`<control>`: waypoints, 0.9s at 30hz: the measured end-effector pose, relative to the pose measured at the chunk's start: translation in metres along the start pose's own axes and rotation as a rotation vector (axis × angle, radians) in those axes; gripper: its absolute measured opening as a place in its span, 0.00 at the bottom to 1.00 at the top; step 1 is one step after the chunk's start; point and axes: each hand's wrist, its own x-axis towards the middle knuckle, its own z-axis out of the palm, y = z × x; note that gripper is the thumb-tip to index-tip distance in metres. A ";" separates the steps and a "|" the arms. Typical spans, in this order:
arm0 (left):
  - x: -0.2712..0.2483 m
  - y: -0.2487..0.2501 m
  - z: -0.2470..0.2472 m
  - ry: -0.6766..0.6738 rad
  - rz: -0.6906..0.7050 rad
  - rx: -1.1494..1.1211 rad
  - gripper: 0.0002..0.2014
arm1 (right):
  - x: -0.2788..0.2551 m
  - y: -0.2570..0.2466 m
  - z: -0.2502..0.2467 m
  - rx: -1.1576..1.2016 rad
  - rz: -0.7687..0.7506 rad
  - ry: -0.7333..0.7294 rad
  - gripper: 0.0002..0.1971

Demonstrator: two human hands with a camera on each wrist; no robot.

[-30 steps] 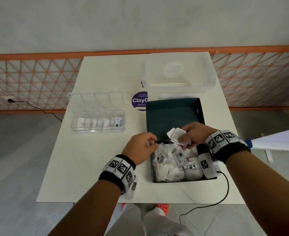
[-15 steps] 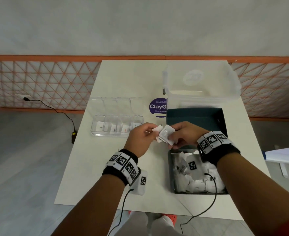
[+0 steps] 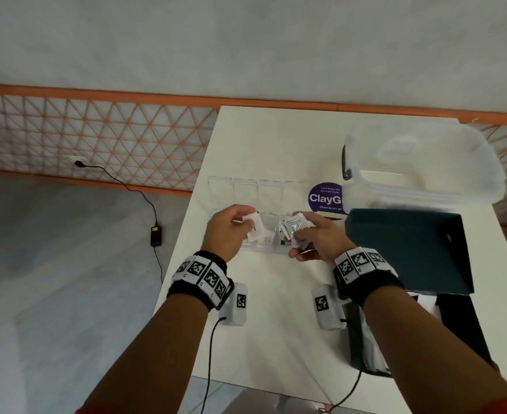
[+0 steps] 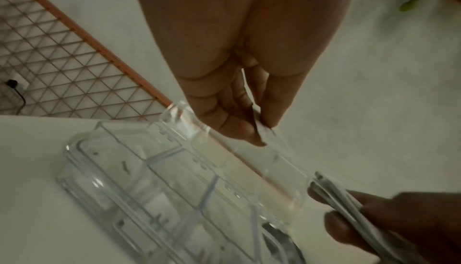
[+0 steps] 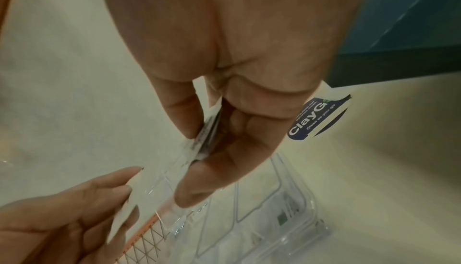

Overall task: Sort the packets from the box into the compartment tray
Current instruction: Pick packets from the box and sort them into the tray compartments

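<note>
Hands first, nearest you: your left hand (image 3: 227, 231) pinches one white packet (image 3: 253, 220) between thumb and fingertips (image 4: 249, 134), with the other fingers curled in behind. It hangs over the left-middle part of the compartment tray (image 3: 276, 248); the packet looks clear of the tray floor, but I can't tell which compartment sits under it. Your right hand (image 3: 316, 239) holds a small stack of packets (image 3: 294, 230), thumb (image 5: 183, 114) pressed on one face, fingers curled behind the other. From the left wrist view the stack shows as several thin white edges (image 4: 331, 195). That hand is over the right end of the tray, just beside the left hand, and the two aren't touching.

Tray is clear plastic with its lid standing open at the back. A few packets already lie in the near row, and one in the right compartment carries a green mark (image 5: 282, 219).

Right of your forearm, the dark box (image 3: 458, 333) sits with its teal lid flap (image 3: 407, 249) open. White packets show inside, mostly hidden behind your arm.

Further back: purple round sticker (image 3: 325, 198) on the white table (image 3: 270, 324), just past the tray's right end. Behind it, a clear lidded tub (image 3: 419, 162). Charger brick with cable on the floor (image 3: 156, 239), left of the table.
</note>
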 end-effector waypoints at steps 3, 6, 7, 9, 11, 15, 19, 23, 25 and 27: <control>0.016 -0.006 -0.020 0.066 -0.038 0.008 0.18 | 0.006 -0.001 0.006 -0.042 0.006 0.005 0.16; 0.026 -0.010 -0.030 0.093 -0.063 0.014 0.16 | 0.009 0.001 0.007 -0.033 0.011 0.036 0.15; 0.027 -0.011 -0.031 0.099 -0.087 0.001 0.13 | 0.009 0.003 0.008 -0.028 0.011 0.046 0.15; 0.029 -0.014 -0.030 0.119 -0.126 0.049 0.07 | 0.010 0.006 0.008 -0.017 0.019 0.055 0.14; 0.030 -0.018 -0.028 0.134 -0.140 0.156 0.05 | 0.010 0.009 0.008 0.013 0.030 0.057 0.14; 0.028 -0.020 -0.017 0.144 -0.219 0.218 0.03 | 0.013 0.011 0.004 0.012 0.041 0.045 0.15; 0.025 -0.018 -0.004 0.152 -0.323 0.176 0.04 | 0.017 0.009 0.000 -0.008 0.038 0.038 0.13; 0.025 -0.019 0.001 0.137 -0.350 0.285 0.06 | 0.021 0.007 -0.004 -0.021 0.032 0.011 0.13; 0.026 -0.021 0.003 0.105 -0.329 0.391 0.08 | 0.024 0.006 -0.004 -0.019 0.033 0.010 0.13; 0.029 -0.021 0.007 0.067 -0.316 0.492 0.06 | 0.025 0.006 -0.005 -0.018 0.033 0.002 0.12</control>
